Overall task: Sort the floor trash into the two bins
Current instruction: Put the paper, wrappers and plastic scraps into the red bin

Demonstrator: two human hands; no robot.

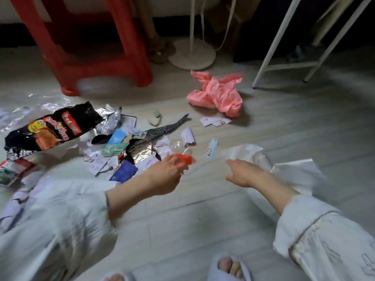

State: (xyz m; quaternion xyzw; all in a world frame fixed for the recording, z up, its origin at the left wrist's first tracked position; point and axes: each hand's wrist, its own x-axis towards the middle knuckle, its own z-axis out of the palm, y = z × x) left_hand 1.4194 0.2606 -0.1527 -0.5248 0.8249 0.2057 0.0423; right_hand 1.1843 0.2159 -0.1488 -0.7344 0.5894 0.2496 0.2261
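Note:
Trash lies scattered over the pale floor. My left hand (pixel 162 175) reaches into the pile, and its fingertips and thumb pinch a small orange-red wrapper (pixel 185 159). My right hand (pixel 243 173) hovers with fingers stretched out over a crumpled white plastic bag (pixel 251 152); no grip on it shows. A large black noodle packet with a foil lining (pixel 54 128) lies at the left. Foil strips (pixel 162 131), paper scraps (pixel 101 163), a blue card (pixel 123 171) and a small light-blue sachet (pixel 212 148) lie between. A crumpled pink plastic bag (pixel 217 96) sits farther back. No bin is in view.
A red plastic stool (pixel 97 63) stands at the back left. A white round fan base (pixel 192 53) and white table legs (pixel 284 63) are at the back right. My white sleeves, knee and slippered feet (pixel 229 268) fill the near edge. More white sheeting (pixel 298 173) lies right.

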